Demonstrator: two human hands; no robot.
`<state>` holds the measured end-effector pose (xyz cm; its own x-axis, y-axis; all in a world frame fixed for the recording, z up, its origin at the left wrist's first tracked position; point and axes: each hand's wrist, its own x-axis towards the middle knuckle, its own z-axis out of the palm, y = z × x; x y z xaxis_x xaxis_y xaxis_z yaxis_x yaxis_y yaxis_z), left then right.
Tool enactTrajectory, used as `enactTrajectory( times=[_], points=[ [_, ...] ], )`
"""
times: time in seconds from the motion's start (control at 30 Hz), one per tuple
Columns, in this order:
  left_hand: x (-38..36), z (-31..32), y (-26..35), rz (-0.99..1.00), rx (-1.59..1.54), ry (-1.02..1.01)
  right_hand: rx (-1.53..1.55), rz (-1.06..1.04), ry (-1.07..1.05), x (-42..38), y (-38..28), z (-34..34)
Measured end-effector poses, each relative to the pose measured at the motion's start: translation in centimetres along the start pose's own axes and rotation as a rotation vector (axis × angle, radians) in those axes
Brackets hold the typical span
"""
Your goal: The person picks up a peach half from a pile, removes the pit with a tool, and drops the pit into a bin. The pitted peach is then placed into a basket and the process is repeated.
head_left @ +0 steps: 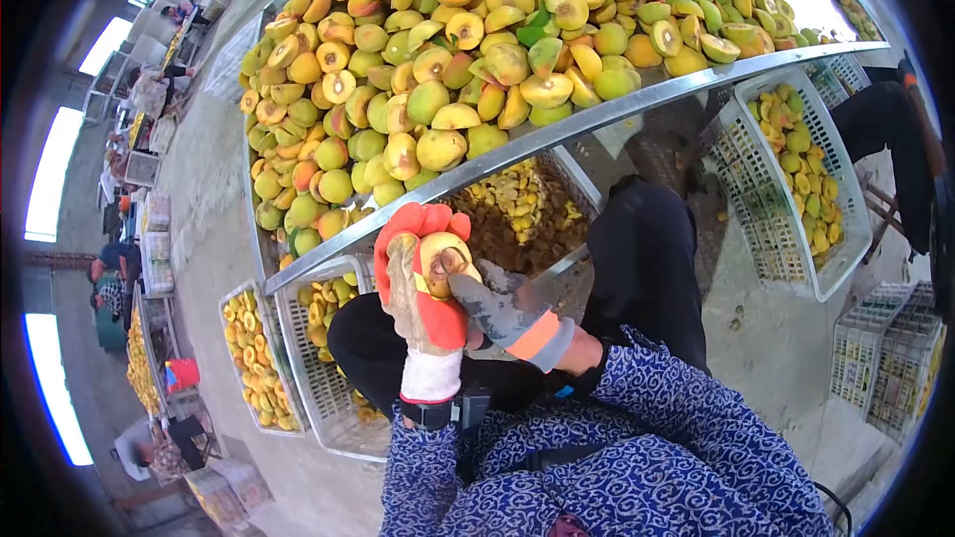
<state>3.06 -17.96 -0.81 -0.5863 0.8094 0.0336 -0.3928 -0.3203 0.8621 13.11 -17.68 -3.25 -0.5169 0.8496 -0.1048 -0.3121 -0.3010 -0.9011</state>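
We stand on a grey concrete floor in a long work hall, daylight pouring through bright windows along one side. A metal-edged table runs past, white plastic crates rest on the ground, and distant workers line the aisle.

Gloved hands working a halved fruit below a heaped surface

The left hand in a red glove cups a halved fruit; the grey-gloved right hand presses its cut face, beneath the fruit-piled surface and beside white crates.
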Motion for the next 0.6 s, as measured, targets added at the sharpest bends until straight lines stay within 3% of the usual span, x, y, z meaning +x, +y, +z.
enactTrajectory(
  times=[0.03,0.23,0.4,0.47,0.5,0.57,0.6],
  points=[
    [-0.1,0.1,0.1,0.008,0.01,-0.013,0.02,-0.094,0.015,0.1,0.5,0.2],
    [-0.4,-0.1,-0.4,0.105,0.099,-0.063,0.209,0.276,-0.133,-0.4,-0.8,-0.3],
    [-0.1,-0.7,0.0,0.03,0.156,-0.171,-0.444,-0.306,-0.201,-0.2,1.0,-1.3],
    [0.6,0.0,0.6,-0.074,0.193,-0.234,-0.432,-0.239,-0.2,0.1,2.0,-1.5],
    [1.1,0.4,0.5,-0.163,0.1,-0.255,-0.308,-0.066,-0.218,0.5,2.6,-1.7],
    [1.1,1.0,1.6,-0.319,0.039,-0.17,-0.299,-0.055,-0.208,0.6,3.7,-2.0],
    [1.1,1.2,2.0,-0.359,0.044,-0.14,-0.413,-0.216,-0.177,0.5,3.8,-1.9]
  ],
)
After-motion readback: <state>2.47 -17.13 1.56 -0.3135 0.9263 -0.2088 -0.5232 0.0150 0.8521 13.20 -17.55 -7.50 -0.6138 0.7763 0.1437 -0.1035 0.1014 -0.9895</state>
